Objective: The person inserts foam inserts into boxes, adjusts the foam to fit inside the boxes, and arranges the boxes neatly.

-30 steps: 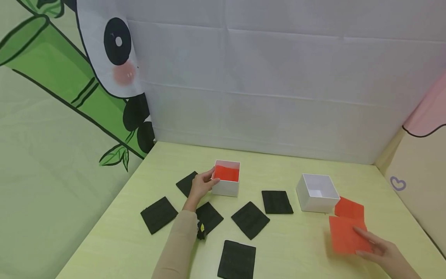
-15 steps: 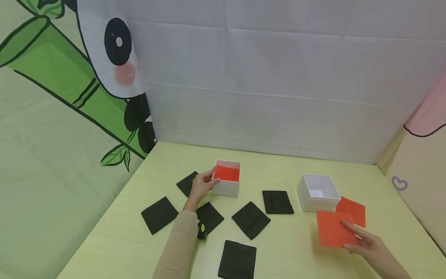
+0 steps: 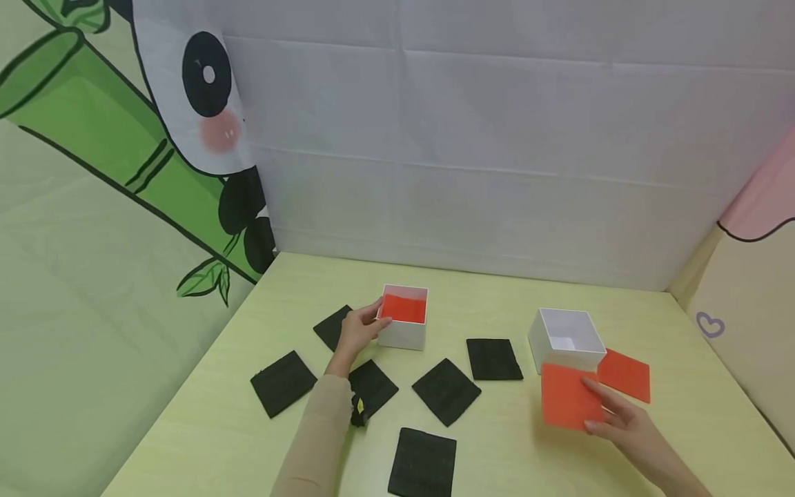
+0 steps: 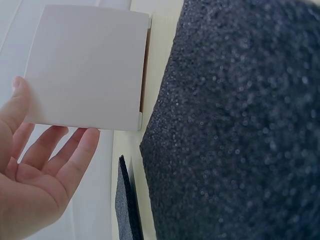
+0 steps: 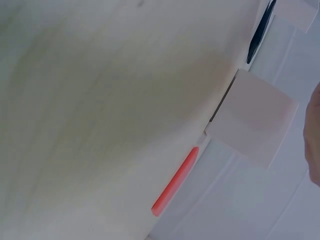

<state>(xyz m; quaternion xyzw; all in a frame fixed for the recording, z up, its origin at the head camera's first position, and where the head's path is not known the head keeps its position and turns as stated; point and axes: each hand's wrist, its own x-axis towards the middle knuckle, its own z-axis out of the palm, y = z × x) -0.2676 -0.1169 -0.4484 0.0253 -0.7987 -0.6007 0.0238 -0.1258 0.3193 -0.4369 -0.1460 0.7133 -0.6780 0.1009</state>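
Observation:
My left hand (image 3: pixel 360 330) holds the left white box (image 3: pixel 401 337) at its left side, thumb near the front rim and fingers behind. Inside that box lies a red sheet (image 3: pixel 405 309). The left wrist view shows the box's plain wall (image 4: pixel 87 67) with fingertips along its edge. My right hand (image 3: pixel 627 421) pinches a red foam-like square (image 3: pixel 568 397) by its right edge, raised over the table. That square overlaps the front of the right white box (image 3: pixel 539 348), whose visible inside holds nothing. In the right wrist view the held square is out of frame.
Another red square (image 3: pixel 629 376) lies right of the right box. Several black squares are spread over the yellow table (image 3: pixel 497 442), among them one at the front (image 3: pixel 422 461) and one beside the right box (image 3: pixel 495 359). A white cloth wall (image 3: pixel 497 172) stands behind.
My right hand has moved left and slightly up with the red square, away from the one lying on the table, to the front of the right box. My left hand stays at its box.

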